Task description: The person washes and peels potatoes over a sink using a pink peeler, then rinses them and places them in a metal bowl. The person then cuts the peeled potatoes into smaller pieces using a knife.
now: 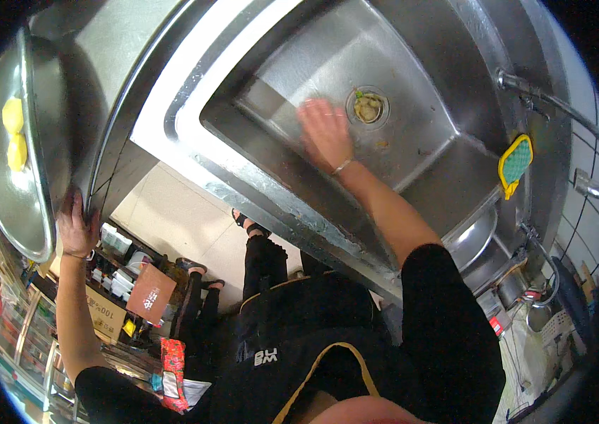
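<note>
My right hand (326,132) is inside a stainless steel sink (267,127), palm down and blurred, with nothing visible in it. Just beyond its fingers, a clump of wet food scraps (368,107) with a bit of green sits in the round drain. A small orange-brown scrap (382,144) lies nearby on the sink floor. Far to the left, my left hand (79,228) rests at the corner of the metal counter (119,53), its fingers apart. Beside it stands a metal tray (5,206) with two yellow oval pieces of produce (13,116), which look like peeled potatoes.
A green scrubbing pad with yellow trim (516,161) lies on the sink's back ledge, near a tap (522,85). A metal bowl (471,238) stands at the right. Another person's feet (198,267) are on the tiled floor, near cardboard boxes (151,294).
</note>
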Demonstrator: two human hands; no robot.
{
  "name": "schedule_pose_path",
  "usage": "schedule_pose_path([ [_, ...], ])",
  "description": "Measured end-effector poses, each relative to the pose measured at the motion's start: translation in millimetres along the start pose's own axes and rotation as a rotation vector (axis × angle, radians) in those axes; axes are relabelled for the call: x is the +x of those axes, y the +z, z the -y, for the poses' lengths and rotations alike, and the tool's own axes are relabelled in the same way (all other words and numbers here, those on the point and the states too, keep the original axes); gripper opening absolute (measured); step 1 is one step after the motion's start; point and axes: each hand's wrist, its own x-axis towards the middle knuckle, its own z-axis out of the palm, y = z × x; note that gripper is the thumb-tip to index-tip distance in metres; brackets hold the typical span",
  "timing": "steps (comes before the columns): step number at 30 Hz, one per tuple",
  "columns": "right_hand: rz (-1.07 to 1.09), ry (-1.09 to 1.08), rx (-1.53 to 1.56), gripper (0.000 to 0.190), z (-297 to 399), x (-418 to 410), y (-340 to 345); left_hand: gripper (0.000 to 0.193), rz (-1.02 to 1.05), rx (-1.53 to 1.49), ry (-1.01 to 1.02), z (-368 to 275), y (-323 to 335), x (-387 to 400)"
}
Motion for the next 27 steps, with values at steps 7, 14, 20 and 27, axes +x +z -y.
schedule_pose_path([
  [7,-0.060,0.078,-0.115,0.073,-39.3,10.9,3.5,0.078,-0.044,0.040,0.036,-0.1,1.4,0.8],
  [14,-0.123,0.458,-0.001,0.063,-86.1,-73.8,-7.1,0.077,-0.033,0.017,0.009,-5.1,0.0,7.3],
  [20,-0.063,1.078,0.478,0.069,-106.8,-71.3,10.2,0.078,-0.004,0.020,-0.024,-5.4,1.5,6.0],
  [27,-0.485,0.886,0.652,0.062,-128.0,-35.9,4.7,0.074,-0.073,0.060,0.045,-0.8,6.8,7.1],
])
